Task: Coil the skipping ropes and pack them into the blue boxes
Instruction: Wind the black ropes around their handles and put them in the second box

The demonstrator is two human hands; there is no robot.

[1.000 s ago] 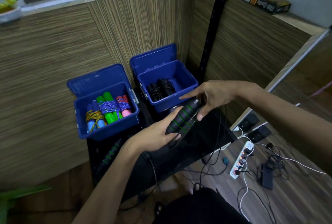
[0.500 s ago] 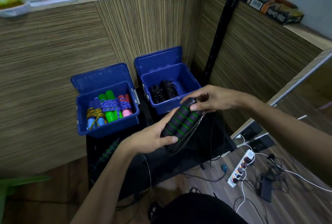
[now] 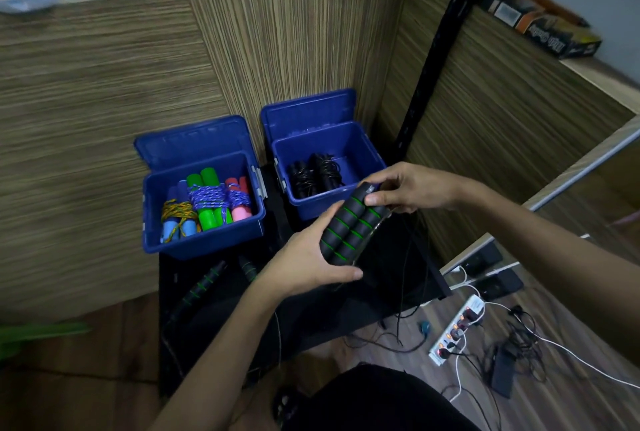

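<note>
Blk handles [image 3: 349, 226] w/ green rings; blue boxes [image 3: 204, 236].

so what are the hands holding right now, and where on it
Both hold the pair of black, green-ringed rope handles laid side by side: left hand grips the lower end, right hand pinches the top.

Dim indoor light, brighter upper right; wide-angle bending at edges; left edge motion-blurred.

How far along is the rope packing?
Partly done. The left blue box holds coloured coiled ropes, the right blue box black ones. The left hand and right hand hold a black-and-green handle pair. Another green-ringed rope waits on the black table.
</note>
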